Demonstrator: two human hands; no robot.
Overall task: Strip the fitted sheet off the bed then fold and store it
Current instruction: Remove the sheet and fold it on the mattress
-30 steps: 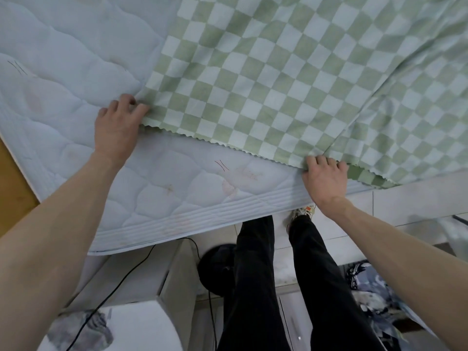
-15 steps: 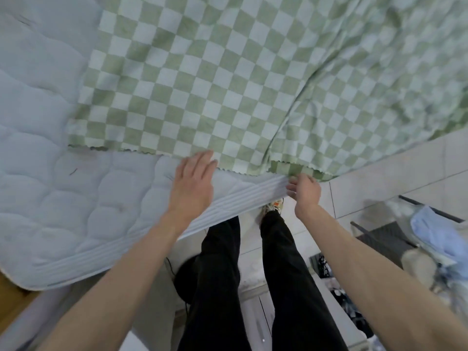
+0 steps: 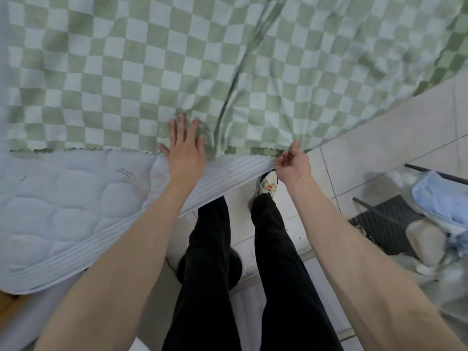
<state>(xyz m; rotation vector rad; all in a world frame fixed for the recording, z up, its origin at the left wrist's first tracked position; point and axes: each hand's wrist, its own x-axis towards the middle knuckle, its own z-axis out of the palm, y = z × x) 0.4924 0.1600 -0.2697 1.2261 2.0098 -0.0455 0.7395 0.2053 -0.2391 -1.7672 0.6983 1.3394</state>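
The green-and-white checked sheet (image 3: 141, 72) lies spread over the white quilted mattress (image 3: 63, 206), its zigzag edge running across the middle of the view. My left hand (image 3: 186, 148) lies flat with straight fingers on the sheet's near edge, pressing it onto the mattress. My right hand (image 3: 291, 164) pinches the sheet's edge at the mattress corner, fingers curled round the fabric. A long crease runs up the sheet between the two hands.
The bare mattress stretches to the left, with a strip of wooden bed frame (image 3: 10, 302) below it. White floor tiles (image 3: 379, 138) lie to the right. A dark rack (image 3: 385, 219) with pale cloth (image 3: 440, 198) stands at right. My legs stand by the mattress corner.
My left hand slid right along the sheet's edge and now presses flat on the sheet. My right hand has closed on the edge at the corner. The view shifted right.
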